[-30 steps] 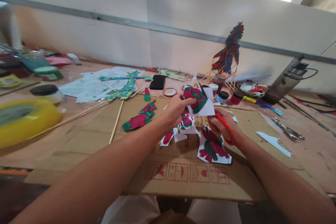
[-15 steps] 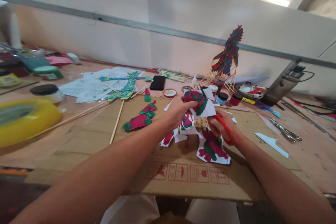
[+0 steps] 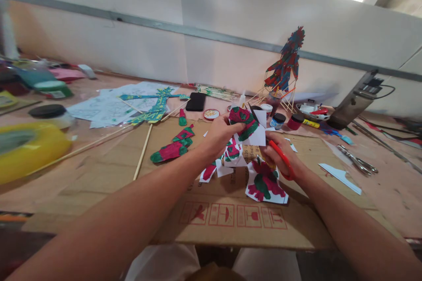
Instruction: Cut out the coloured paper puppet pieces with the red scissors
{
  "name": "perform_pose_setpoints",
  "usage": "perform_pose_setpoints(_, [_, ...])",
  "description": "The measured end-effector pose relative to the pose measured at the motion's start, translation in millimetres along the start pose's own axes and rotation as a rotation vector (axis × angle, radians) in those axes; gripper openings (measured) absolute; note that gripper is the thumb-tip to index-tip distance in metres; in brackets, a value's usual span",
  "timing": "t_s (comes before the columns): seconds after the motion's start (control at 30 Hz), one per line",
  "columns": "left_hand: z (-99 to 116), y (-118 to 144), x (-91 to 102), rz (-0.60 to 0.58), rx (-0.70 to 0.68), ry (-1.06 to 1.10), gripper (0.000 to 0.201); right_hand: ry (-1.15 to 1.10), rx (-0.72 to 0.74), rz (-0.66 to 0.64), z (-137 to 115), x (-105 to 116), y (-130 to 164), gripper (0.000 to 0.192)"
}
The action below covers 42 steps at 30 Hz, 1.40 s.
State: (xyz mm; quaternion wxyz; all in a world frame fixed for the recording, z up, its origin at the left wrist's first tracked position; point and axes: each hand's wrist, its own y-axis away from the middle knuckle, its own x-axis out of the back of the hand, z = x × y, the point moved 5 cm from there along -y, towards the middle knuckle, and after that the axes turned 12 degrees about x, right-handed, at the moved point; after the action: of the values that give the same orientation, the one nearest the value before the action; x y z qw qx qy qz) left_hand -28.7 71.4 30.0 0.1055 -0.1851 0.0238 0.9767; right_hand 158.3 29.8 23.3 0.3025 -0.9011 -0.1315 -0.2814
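White wall panels (image 3: 115, 48) close off the back of a crowded pinkish surface (image 3: 389, 197); we note brown cardboard (image 3: 227, 237) spread under both hands. Beyond the hands, we see a red-and-blue figure (image 3: 290, 59) raised on sticks, with a blue-labelled jar (image 3: 278, 123) and a dark red jar (image 3: 296, 123) in front of it. Farther out on the right hand's side stand a grey bottle (image 3: 351, 103) and, nearer, a metal tool (image 3: 361, 160) and a white offcut (image 3: 341, 178). Out past the left forearm we log a yellow roll (image 3: 49, 153), a turquoise cut-out (image 3: 160, 105) on sticks and a black phone-like slab (image 3: 196, 102).

Our left hand (image 3: 221, 134) pinches the painted sheet (image 3: 245, 118), which is up off the cardboard between the hands. Our right hand (image 3: 283, 151) is closed round the red-handled scissors (image 3: 286, 164); the sheet hides part of the blades, so their opening cannot be read. Hands near each other, apart.

Counts: one pair of scissors; one frog-like painting (image 3: 263, 184) below the right hand; at least three magenta-and-green cut-outs (image 3: 169, 152) left of the left hand; four printed red symbols (image 3: 252, 216) nearer us.
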Motion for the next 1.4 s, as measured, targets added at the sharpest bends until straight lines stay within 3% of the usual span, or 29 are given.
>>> perform_pose_setpoints(0.5, [-7.1,2.1,-5.6,-0.066,0.087,0.105,0.018,0.052,0.048,0.036,-18.1,0.0,-7.2,0.017])
perform_pose_setpoints(0.8, [-4.2,6.3,-9.9,-0.078,0.108,0.125,0.018,-0.002,-0.014,0.025,-0.4,-4.1,-0.7,0.018])
perform_pose_setpoints(1.03, [-3.4,7.3,-9.5,-0.086,0.122,0.122,0.016,0.037,0.058,0.07,-9.6,-0.9,-4.2,0.017])
perform_pose_setpoints(1.4, [-7.0,3.0,-6.4,-0.089,0.092,0.108,0.02,-0.002,0.008,0.041,-5.0,-3.5,0.7,0.016])
